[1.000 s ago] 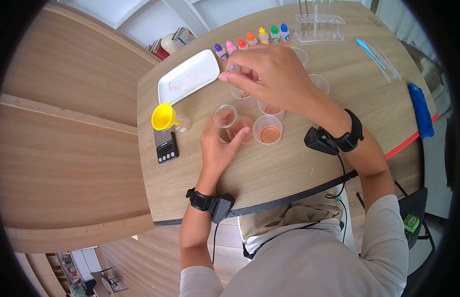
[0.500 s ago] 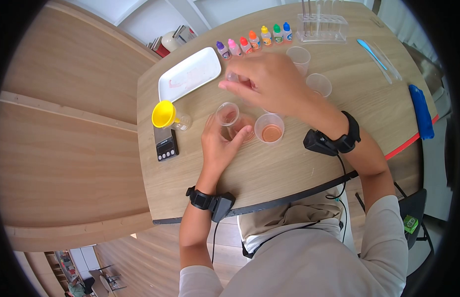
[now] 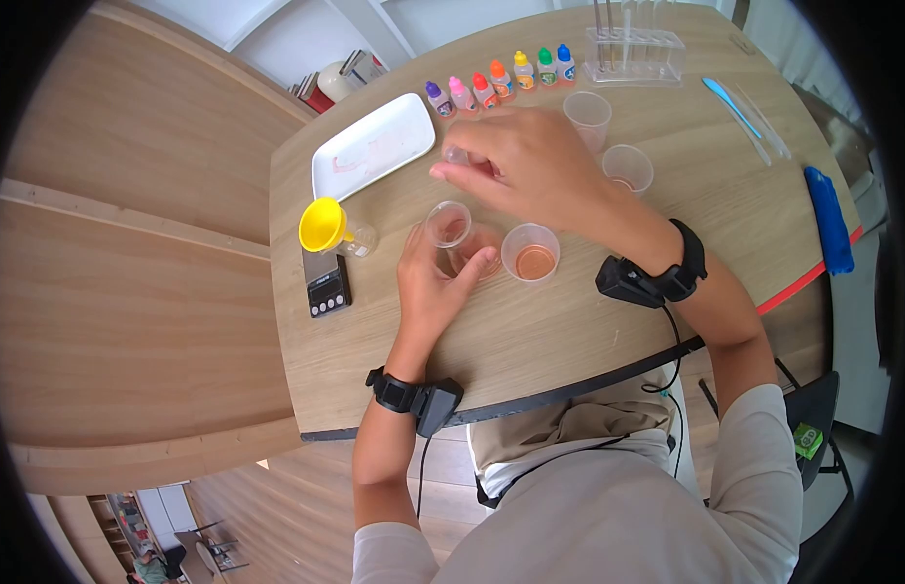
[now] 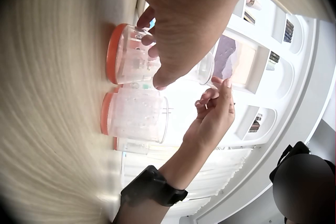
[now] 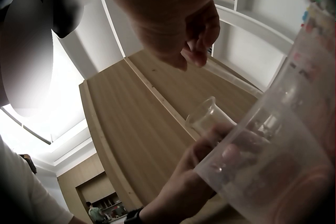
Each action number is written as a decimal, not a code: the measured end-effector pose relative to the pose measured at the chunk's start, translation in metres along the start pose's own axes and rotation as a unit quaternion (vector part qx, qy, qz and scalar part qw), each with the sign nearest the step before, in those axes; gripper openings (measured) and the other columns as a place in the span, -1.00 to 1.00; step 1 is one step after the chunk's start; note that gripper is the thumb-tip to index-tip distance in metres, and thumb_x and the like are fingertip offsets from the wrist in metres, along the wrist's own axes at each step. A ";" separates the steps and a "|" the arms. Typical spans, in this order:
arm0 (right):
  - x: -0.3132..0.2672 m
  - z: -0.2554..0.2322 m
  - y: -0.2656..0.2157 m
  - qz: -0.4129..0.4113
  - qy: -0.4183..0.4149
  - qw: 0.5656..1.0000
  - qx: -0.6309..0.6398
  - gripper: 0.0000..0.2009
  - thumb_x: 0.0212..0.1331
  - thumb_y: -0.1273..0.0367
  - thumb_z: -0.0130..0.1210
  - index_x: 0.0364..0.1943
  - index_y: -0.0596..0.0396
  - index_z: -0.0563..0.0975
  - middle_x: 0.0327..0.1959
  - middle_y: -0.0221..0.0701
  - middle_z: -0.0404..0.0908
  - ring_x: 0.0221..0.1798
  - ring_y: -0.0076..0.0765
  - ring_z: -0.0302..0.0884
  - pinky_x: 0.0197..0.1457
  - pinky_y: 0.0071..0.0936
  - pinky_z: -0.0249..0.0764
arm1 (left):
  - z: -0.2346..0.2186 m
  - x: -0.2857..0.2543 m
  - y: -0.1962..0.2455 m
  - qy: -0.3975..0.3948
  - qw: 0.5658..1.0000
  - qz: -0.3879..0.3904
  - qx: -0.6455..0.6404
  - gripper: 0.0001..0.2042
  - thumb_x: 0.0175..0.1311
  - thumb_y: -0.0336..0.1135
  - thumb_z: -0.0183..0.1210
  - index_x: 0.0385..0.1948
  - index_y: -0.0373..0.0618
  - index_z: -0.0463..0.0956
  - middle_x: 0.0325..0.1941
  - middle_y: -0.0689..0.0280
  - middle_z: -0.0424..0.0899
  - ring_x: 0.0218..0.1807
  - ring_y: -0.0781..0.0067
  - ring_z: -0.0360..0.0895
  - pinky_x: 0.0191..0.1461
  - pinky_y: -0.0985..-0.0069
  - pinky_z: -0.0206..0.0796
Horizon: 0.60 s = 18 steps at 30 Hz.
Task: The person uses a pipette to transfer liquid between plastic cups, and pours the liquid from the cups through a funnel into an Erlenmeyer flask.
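Note:
In the head view my left hand (image 3: 425,292) wraps its fingers and thumb round a clear conical flask (image 3: 450,224) standing upright on the table. Orange-pink liquid lies in the bottom of the flask (image 4: 126,56), seen in the left wrist view. My right hand (image 3: 535,161) hovers beyond the flask, above the cups. Between its thumb and forefinger it pinches a small clear rounded bulb (image 3: 455,155), like the top of a dropper; the rest is hidden below the hand. Just right of the flask stands a clear cup (image 3: 530,255) with orange liquid.
More clear cups (image 3: 628,167) stand right of my hand. Behind are colour bottles (image 3: 482,90), a white tray (image 3: 375,146) and a test tube rack (image 3: 633,56). A yellow funnel (image 3: 322,226) and a scale (image 3: 327,292) lie left; a blue stirrer (image 3: 730,102) and blue cloth (image 3: 828,219) lie right.
My right hand has come down slightly toward me and now covers two cups that showed beneath it a second ago. The left hand stays on the flask.

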State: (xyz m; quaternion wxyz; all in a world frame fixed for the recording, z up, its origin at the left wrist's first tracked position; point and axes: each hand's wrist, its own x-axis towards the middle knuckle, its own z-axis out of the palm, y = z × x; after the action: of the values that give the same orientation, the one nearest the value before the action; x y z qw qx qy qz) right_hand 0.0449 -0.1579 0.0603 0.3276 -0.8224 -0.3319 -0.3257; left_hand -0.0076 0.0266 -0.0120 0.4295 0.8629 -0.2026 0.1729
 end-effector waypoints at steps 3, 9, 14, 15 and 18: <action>0.000 0.000 0.000 0.003 -0.006 1.000 -0.003 -0.77 0.12 0.20 0.25 -0.50 0.00 0.53 -0.70 -0.45 0.45 -0.59 -0.31 0.45 -0.51 -0.35 0.31 | 0.000 0.000 -0.001 -0.002 1.000 -0.006 -0.007 -0.54 -0.05 -0.30 0.46 -0.08 -0.18 0.51 -0.12 0.13 0.65 -0.04 0.13 0.57 0.05 0.31 0.40; -0.001 0.000 0.000 -0.001 -0.016 1.000 -0.010 -0.77 0.12 0.19 0.25 -0.49 0.01 0.54 -0.68 -0.44 0.45 -0.59 -0.29 0.45 -0.51 -0.34 0.31 | 0.001 -0.001 -0.002 -0.008 1.000 -0.012 -0.017 -0.53 -0.03 -0.30 0.45 -0.07 -0.19 0.50 -0.11 0.12 0.64 -0.03 0.13 0.56 0.06 0.31 0.39; -0.001 0.000 -0.001 -0.001 -0.019 1.000 -0.007 -0.76 0.12 0.19 0.25 -0.49 0.02 0.54 -0.68 -0.43 0.46 -0.59 -0.28 0.45 -0.52 -0.33 0.30 | 0.001 0.000 -0.002 -0.018 0.999 -0.017 -0.022 -0.53 -0.02 -0.30 0.44 -0.05 -0.20 0.48 -0.10 0.12 0.64 -0.02 0.12 0.55 0.06 0.31 0.38; -0.001 0.001 -0.001 -0.001 -0.022 1.000 -0.007 -0.76 0.12 0.18 0.25 -0.48 0.02 0.55 -0.68 -0.43 0.46 -0.59 -0.28 0.45 -0.53 -0.33 0.30 | 0.001 0.000 -0.002 -0.017 0.999 -0.018 -0.020 -0.53 -0.02 -0.30 0.44 -0.05 -0.20 0.48 -0.10 0.12 0.63 -0.02 0.12 0.55 0.07 0.31 0.38; -0.002 0.001 -0.001 -0.003 -0.028 1.000 -0.010 -0.76 0.12 0.18 0.25 -0.47 0.02 0.55 -0.68 -0.43 0.46 -0.60 -0.28 0.45 -0.53 -0.33 0.30 | 0.000 0.000 0.000 -0.019 0.999 -0.021 -0.018 -0.53 -0.01 -0.29 0.44 -0.05 -0.20 0.48 -0.09 0.11 0.63 -0.01 0.12 0.55 0.07 0.31 0.38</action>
State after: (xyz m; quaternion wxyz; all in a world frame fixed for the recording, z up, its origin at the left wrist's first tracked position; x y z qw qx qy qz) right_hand 0.0431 -0.1572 0.0583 0.3090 -0.8335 -0.3398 -0.3072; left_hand -0.0080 0.0269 -0.0119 0.4445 0.8621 -0.1960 0.1441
